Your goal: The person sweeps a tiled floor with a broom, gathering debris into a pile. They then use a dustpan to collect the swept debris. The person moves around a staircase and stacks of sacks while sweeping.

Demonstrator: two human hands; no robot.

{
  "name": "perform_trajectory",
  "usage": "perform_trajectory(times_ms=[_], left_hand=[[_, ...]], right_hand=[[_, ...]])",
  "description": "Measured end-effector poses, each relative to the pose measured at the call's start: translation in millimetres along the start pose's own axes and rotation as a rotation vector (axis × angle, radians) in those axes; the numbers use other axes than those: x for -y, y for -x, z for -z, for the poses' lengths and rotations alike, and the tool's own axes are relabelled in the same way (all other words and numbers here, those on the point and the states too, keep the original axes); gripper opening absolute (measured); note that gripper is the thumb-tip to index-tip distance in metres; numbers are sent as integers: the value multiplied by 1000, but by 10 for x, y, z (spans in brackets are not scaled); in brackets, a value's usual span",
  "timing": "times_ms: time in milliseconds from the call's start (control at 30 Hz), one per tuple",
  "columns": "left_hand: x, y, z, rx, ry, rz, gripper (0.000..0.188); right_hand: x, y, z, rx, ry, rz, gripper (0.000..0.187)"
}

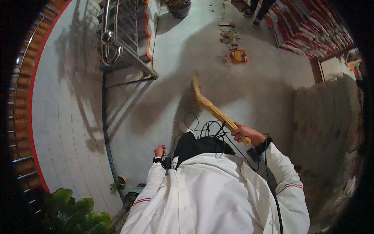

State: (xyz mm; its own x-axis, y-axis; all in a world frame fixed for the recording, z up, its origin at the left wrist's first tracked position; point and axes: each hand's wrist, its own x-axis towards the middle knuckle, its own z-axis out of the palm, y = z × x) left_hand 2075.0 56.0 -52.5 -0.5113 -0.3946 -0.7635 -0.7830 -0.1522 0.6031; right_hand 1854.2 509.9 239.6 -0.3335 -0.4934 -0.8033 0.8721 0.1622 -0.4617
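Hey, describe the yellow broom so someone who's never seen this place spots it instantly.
Start at the white shirt filling the bottom centre; follow its right sleeve to the right hand. Gripped there, the yellow broom slants up and left over the grey floor. Unlike the thin black cables nearby, it is thick, yellow and bent.

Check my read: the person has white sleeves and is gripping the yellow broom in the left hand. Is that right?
Not quite: it is the right hand that grips the yellow broom, as the head view shows. The white sleeves are as you said.
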Motion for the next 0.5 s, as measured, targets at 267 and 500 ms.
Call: perform_trajectory(times_ms=[267, 500], left_hand=[[9, 165, 457, -2, 37, 185, 25], [72, 510, 863, -130, 158, 448, 28]], right_hand=[[868, -1885, -639, 524, 258, -237, 29], [1464, -3417, -699, 934, 395, -160, 21]])
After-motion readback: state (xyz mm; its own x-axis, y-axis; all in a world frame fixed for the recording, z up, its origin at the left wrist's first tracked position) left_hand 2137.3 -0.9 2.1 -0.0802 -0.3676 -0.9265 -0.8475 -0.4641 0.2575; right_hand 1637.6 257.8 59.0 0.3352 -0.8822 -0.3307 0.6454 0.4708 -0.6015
